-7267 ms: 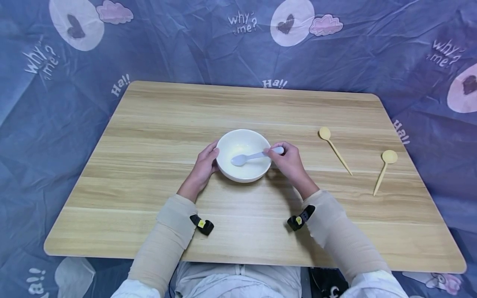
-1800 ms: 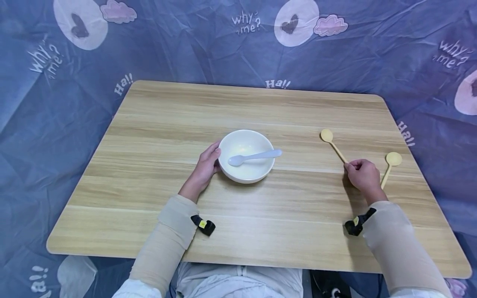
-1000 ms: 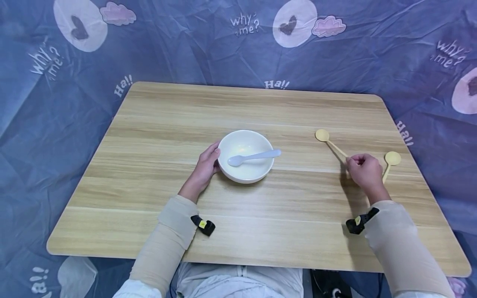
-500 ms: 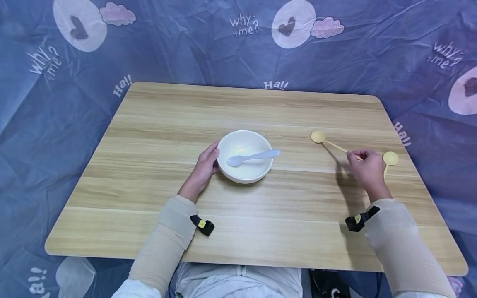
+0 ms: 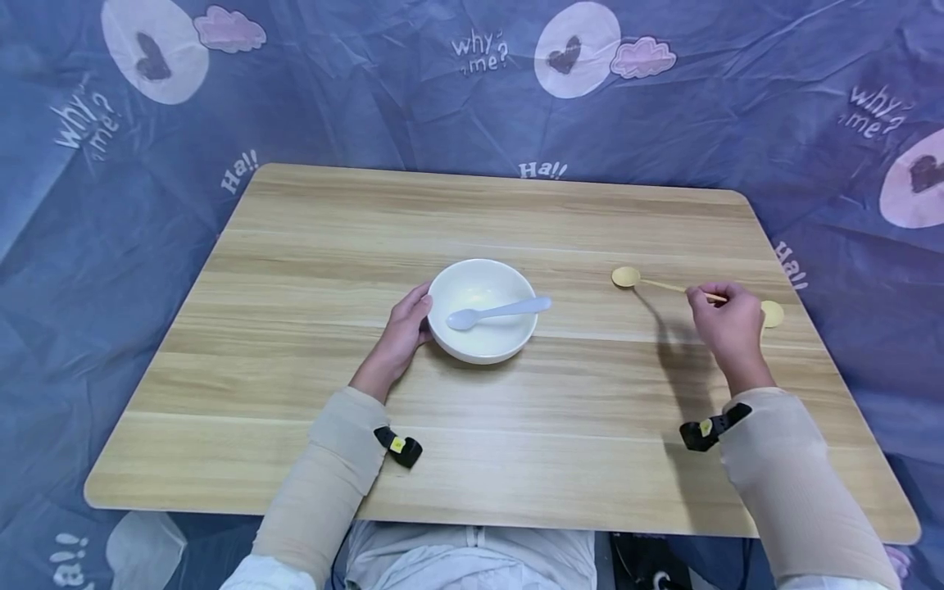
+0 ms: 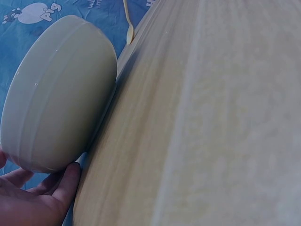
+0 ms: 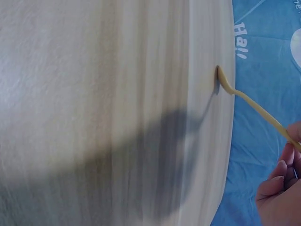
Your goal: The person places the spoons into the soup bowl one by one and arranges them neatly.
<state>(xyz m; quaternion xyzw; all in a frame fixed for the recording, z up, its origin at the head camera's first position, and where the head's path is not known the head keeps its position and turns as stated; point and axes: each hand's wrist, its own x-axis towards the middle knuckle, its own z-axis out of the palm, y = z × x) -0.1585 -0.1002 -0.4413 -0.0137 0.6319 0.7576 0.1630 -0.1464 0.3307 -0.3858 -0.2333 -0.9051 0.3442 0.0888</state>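
Note:
A white bowl [image 5: 479, 283] stands at mid-table, a pale lavender spoon [image 5: 509, 310] lying in it with its handle over the right rim. My left hand [image 5: 401, 332] holds the bowl's left side, thumb near the rim; in the left wrist view, fingers [image 6: 70, 181] touch its lower wall. On the right, my right hand [image 5: 732, 332] pinches a yellow spoon [image 5: 625, 278] by the handle. The handle is raised and tilted; in the right wrist view the held spoon's head [image 7: 223, 80] is at the tabletop, touching or nearly so.
Another yellow spoon [image 5: 772, 314] lies near the right edge, its handle hidden behind my right hand. The wooden table [image 5: 332, 229] has rounded corners, and a blue printed cloth [image 5: 413, 98] hangs behind it.
Since the earliest frame, my right hand has let go of the lavender spoon and taken the nearer yellow spoon. It has since lifted that handle, and the spoon's head has shifted left.

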